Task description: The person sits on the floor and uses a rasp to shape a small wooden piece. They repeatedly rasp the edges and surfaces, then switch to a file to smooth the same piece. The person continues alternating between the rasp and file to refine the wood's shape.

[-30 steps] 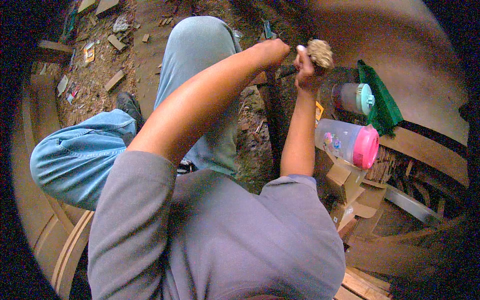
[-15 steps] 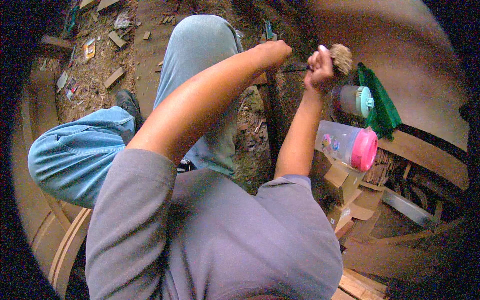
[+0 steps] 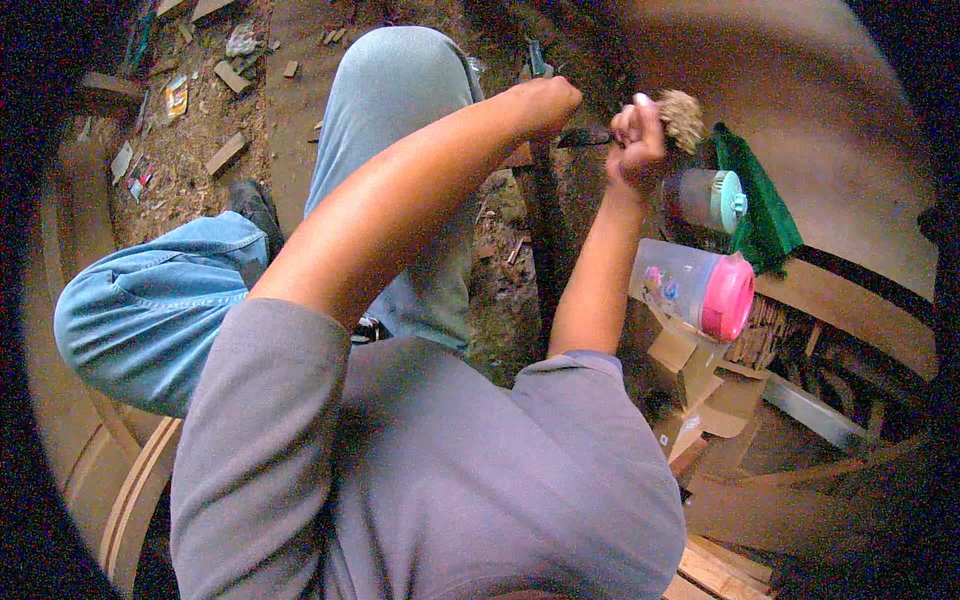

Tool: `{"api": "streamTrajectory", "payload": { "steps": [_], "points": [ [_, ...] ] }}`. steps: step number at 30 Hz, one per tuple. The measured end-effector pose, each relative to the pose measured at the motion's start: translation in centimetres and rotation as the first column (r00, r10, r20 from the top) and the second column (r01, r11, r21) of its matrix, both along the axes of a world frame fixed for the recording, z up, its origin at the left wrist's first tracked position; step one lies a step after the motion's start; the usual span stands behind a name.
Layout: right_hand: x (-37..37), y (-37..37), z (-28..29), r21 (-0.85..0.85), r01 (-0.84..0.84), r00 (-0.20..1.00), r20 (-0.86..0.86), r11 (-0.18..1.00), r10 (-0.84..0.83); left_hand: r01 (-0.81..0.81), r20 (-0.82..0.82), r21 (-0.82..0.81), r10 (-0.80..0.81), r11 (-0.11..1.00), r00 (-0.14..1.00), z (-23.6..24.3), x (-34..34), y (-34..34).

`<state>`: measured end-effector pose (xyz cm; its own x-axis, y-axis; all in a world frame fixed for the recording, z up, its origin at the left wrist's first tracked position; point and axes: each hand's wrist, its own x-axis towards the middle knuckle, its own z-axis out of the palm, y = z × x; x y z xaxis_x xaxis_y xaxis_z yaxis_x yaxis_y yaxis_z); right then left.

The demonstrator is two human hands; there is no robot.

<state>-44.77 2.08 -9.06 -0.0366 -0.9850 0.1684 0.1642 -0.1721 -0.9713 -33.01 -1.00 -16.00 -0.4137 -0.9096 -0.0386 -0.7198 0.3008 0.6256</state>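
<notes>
My left hand is closed just beyond my raised knee; what it grips is hidden. A small teal object shows just above it. To its right, my right hand has its fingers curled on a rough, tan lump, whose material I cannot make out. A dark, thin piece lies between the hands, partly hidden. Below and right of my right hand, a clear container with a light teal lid rests by a green mesh cloth, and a larger translucent container with a pink lid lies nearer.
My bent legs in jeans fill the left side. Wood offcuts and litter are scattered on the dirt ground. Cardboard boxes, boards and a metal bar are at the lower right. A large brown surface spans the upper right.
My right hand and the tan lump have shifted right and slightly down since one second ago. Over the last half second both hands moved only slightly.
</notes>
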Motion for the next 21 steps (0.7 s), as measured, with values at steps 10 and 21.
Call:
{"api": "streamTrajectory", "payload": {
  "steps": [10,21],
  "points": [
    [-0.3,-0.1,-1.1,-0.04,0.065,0.946,-0.317,0.997,-0.074,0.054,-0.011,-0.035,-0.054,0.998,0.998,-1.2,0.0,-1.0],
    [-0.2,0.4,-0.6,0.019,-0.021,0.982,-0.186,1.0,0.024,0.018,-0.01,-0.034,-0.018,0.999,1.0,-0.6,0.1,-0.3]
  ]
}}
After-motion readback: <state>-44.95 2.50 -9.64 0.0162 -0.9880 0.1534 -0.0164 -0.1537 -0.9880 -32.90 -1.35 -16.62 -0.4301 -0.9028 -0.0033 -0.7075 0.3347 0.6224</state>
